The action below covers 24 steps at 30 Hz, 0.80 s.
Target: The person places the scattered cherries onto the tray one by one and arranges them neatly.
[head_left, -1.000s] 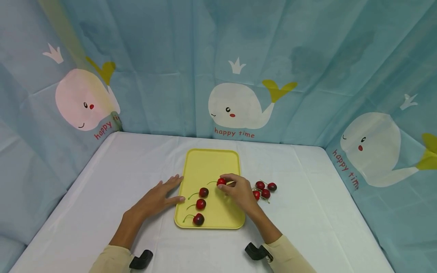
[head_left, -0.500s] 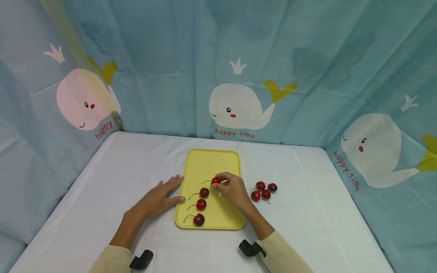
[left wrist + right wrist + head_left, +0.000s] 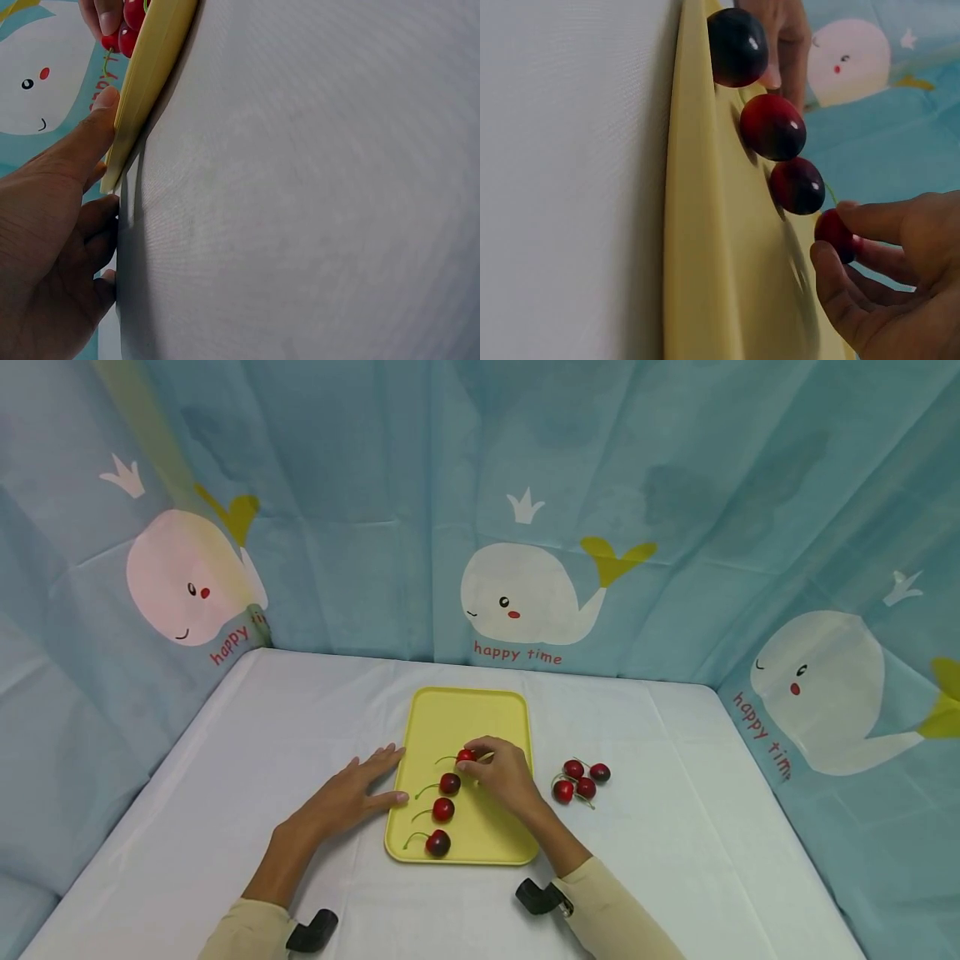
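Note:
My right hand (image 3: 504, 774) pinches a red cherry (image 3: 465, 757) between thumb and fingers, over the yellow tray (image 3: 495, 714). Its green stem points left. Three dark red cherries with stems lie in a column on the tray below it: one (image 3: 450, 783) just under the held cherry, another (image 3: 443, 810) in the middle, the last (image 3: 438, 842) near the front rim. In the right wrist view the held cherry (image 3: 835, 234) sits at the far end of that line. My left hand (image 3: 347, 796) rests with fingers spread at the tray's left edge, its thumb on the rim.
Several more cherries (image 3: 585, 787) lie bunched on the white tablecloth (image 3: 660, 852) right of the tray. Behind the table hangs a blue curtain (image 3: 360, 585) printed with whales. A black wrist mount (image 3: 538, 897) sits by each sleeve.
My right hand has carried the pinched cherry leftward over the tray, bringing it in above the column of three. My left hand has stayed at the tray's edge.

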Each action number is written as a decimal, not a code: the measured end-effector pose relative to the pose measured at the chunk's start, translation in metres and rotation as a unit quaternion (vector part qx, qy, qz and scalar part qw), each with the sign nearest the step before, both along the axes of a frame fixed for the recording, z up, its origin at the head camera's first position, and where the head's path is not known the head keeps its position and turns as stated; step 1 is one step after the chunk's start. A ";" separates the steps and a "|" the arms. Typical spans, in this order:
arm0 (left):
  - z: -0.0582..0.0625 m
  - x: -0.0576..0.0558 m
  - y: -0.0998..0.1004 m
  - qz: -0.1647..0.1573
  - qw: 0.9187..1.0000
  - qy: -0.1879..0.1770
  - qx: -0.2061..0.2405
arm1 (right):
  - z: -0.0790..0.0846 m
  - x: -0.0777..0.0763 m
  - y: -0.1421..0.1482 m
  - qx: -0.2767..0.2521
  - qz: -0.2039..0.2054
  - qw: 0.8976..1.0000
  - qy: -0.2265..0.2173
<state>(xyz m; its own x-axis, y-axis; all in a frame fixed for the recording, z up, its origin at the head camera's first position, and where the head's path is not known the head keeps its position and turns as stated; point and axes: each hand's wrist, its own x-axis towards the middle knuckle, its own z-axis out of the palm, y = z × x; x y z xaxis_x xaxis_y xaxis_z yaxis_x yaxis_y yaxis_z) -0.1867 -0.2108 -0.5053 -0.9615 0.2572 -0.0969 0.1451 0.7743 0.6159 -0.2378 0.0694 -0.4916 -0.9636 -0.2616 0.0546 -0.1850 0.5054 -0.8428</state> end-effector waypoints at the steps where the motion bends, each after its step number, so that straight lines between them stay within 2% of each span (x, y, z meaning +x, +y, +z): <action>1: 0.000 0.000 0.000 0.001 1.000 -0.001 -0.001 | 0.000 -0.001 -0.001 0.005 0.001 1.000 0.000; 24: 0.003 0.002 0.002 0.012 1.000 -0.019 0.001 | -0.004 -0.014 -0.013 0.035 0.007 0.999 -0.015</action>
